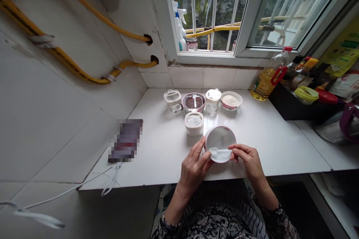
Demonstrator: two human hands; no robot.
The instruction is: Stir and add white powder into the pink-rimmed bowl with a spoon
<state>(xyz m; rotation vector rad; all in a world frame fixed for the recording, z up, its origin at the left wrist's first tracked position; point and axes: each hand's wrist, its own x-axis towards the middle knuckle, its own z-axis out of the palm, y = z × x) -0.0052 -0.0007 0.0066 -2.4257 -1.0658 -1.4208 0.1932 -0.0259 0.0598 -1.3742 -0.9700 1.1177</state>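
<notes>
Near the counter's front edge, my left hand point(195, 164) grips the left rim of a white bowl point(221, 136) and tilts it toward me. A little white stuff shows low inside the bowl. My right hand point(246, 157) pinches the handle of a small white plastic spoon point(217, 151), whose scoop end lies over the lower part of the bowl. Just behind the bowl stands a square white container point(194, 124) with white contents. Farther back is a bowl of dark reddish-brown contents point(189, 104) with another small white spoon point(195, 99) on it.
Two clear lidded containers, left point(172, 100) and right point(213, 99), flank the dark bowl. A bowl of pale powder point(231, 101) sits farther right. An oil bottle point(263, 82) and a black box of condiments point(291, 106) stand at right. A blurred-out object point(126, 141) lies at left with a white cable point(112, 179).
</notes>
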